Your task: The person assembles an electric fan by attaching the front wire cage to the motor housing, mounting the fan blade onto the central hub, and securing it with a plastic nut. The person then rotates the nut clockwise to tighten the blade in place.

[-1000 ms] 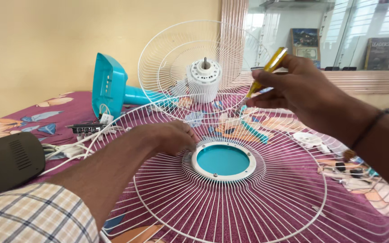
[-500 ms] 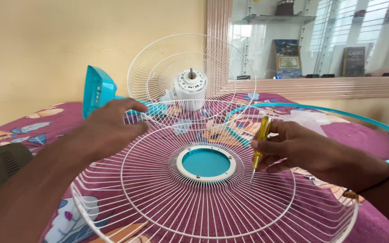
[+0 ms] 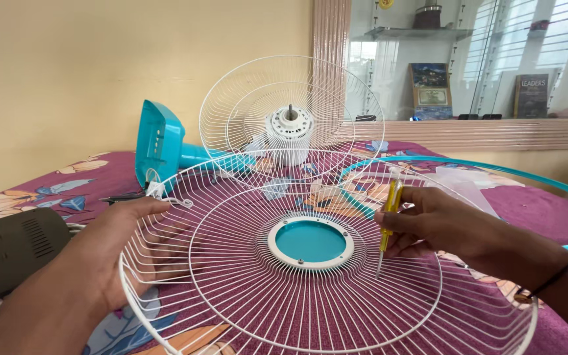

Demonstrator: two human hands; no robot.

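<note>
While your left hand (image 3: 123, 253) grips the outer rim of the round white wire fan guard (image 3: 231, 289) w/ a teal disc at its centre (image 3: 310, 240), the guard sits tilted in front of you, low over the purple floral bedsheet (image 3: 540, 204). Fingers curl over the rim at its left edge, thumb side under the wires. Your right hand (image 3: 442, 227) is closed on a yellow-handled screwdriver (image 3: 389, 213), held approx. upright, metal tip down & touching the wires just right of the teal disc. Two small screws show on the disc's white ring.

Behind the guard stands the second white wire guard (image 3: 290, 105), upright, w/ the white fan motor & shaft (image 3: 289, 131) in its middle. Left of that lies the teal plastic fan base (image 3: 159, 141), on its side. A thin teal hoop (image 3: 494, 171) lies on the sheet to the right, beyond your right hand. A dark brown vented box (image 3: 8, 253) sits at far left, near your left forearm.
</note>
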